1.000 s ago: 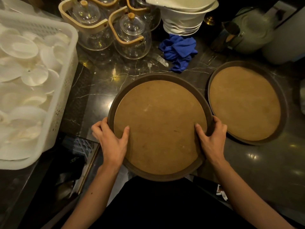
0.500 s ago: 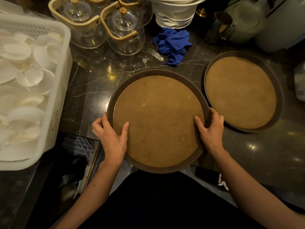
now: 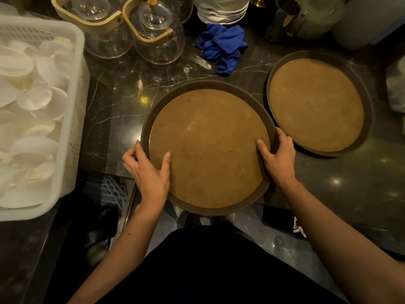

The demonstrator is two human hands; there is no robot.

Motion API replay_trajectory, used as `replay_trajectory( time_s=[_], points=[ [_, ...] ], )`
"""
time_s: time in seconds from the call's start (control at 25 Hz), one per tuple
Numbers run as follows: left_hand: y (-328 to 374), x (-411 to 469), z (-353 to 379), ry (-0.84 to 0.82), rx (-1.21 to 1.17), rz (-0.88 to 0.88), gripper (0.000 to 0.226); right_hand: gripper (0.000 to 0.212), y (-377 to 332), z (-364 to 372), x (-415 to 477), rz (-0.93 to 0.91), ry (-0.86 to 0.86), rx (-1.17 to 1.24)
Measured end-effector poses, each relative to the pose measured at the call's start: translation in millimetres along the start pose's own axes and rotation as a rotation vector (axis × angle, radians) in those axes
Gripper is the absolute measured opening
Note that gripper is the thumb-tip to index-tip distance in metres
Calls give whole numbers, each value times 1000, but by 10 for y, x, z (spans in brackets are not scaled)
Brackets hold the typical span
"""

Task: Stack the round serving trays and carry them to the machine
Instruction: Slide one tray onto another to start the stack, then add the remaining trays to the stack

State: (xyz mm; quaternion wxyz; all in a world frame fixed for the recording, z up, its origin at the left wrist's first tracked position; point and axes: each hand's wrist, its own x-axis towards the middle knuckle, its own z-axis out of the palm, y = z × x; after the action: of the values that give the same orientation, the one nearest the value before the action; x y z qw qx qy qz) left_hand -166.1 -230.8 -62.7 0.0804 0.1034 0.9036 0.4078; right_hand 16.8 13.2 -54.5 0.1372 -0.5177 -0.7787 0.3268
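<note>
Two round serving trays with dark rims and tan cork-like insides are on the dark marble counter. The near tray (image 3: 208, 148) overhangs the counter's front edge. My left hand (image 3: 149, 170) grips its left rim, thumb on the inner surface. My right hand (image 3: 277, 157) grips its right rim the same way. The second tray (image 3: 317, 104) lies flat to the right, its rim almost touching my right hand's fingers.
A white plastic crate (image 3: 72, 119) full of white dishes sits at the left. Glass teapots with wooden handles (image 3: 153, 34), a stack of white bowls (image 3: 223, 9), a crumpled blue cloth (image 3: 222, 47) and a metal jug (image 3: 282, 18) line the back.
The near tray, held in both hands, has shifted slightly forward and right toward the second tray. The grip of both hands is unchanged.
</note>
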Motion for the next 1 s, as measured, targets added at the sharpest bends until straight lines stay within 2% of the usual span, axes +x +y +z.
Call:
replay_trajectory(
  time_s=[0.2, 0.36, 0.48, 0.68, 0.8, 1.0],
  points=[
    [70, -41, -83, -11, 41, -18, 84, 77, 5, -75, -14, -46, -123, -70],
    [235, -307, -143, 17, 76, 82, 71, 66, 106, -302, -135, -162, -170, -124],
    [461, -640, -110, -2, 52, 168, 60, 56, 234, -530, -281, -297, -149, -152],
    [911, -1319, 131, -135, 102, 398, 56, 56, 644, -1122, -588, -448, -88, -248],
    [1208, -1664, 337, -235, 121, 537, 54, 55, 914, -1494, -751, -468, -34, -273],
    [1685, -1992, 667, -351, 167, 720, 56, 55, 1283, -1979, -896, -393, 68, -243]
  ],
)
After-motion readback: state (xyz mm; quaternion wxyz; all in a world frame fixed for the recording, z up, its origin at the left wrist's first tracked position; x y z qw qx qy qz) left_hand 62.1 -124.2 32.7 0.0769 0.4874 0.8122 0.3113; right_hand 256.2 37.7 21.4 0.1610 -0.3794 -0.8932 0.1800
